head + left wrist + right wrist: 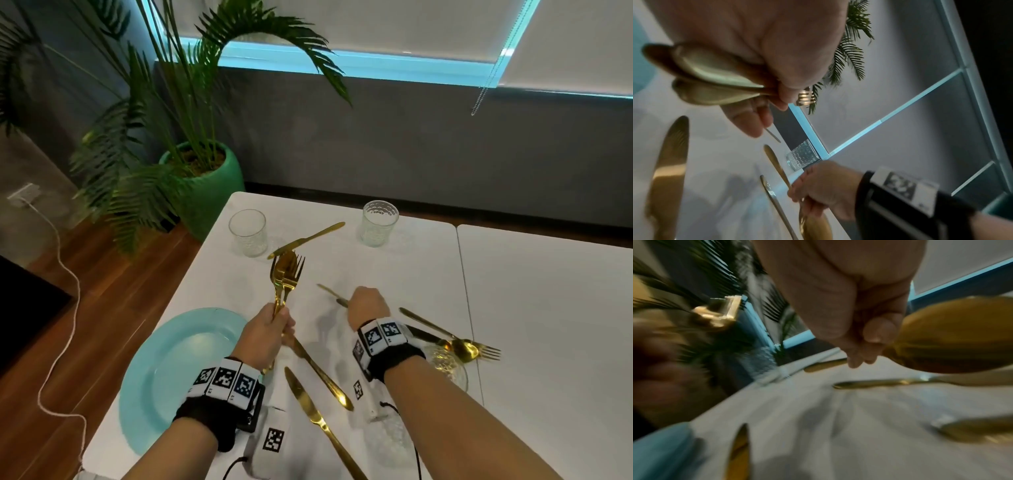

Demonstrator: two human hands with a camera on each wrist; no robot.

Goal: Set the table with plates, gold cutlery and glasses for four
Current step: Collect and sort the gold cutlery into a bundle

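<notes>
My left hand (272, 327) grips a bundle of gold forks and a spoon (286, 270) by the handles, heads up, above the white table (548, 308). In the left wrist view their handle ends (711, 69) stick out under the hand. My right hand (368, 305) is curled round a gold spoon; its thin handle (325, 291) points away and its bowl (951, 337) sits under the wrist. A teal plate (178, 359) lies at the near left. Gold knives (305, 240) (322, 373) (320, 423) lie loose on the table.
Two glasses (248, 231) (379, 222) stand at the far side, and a third (448, 368) is behind my right wrist. A gold spoon and fork (466, 347) lie beside it. A palm in a green pot (209, 195) stands off the far left corner. A seam (466, 291) splits the tabletop.
</notes>
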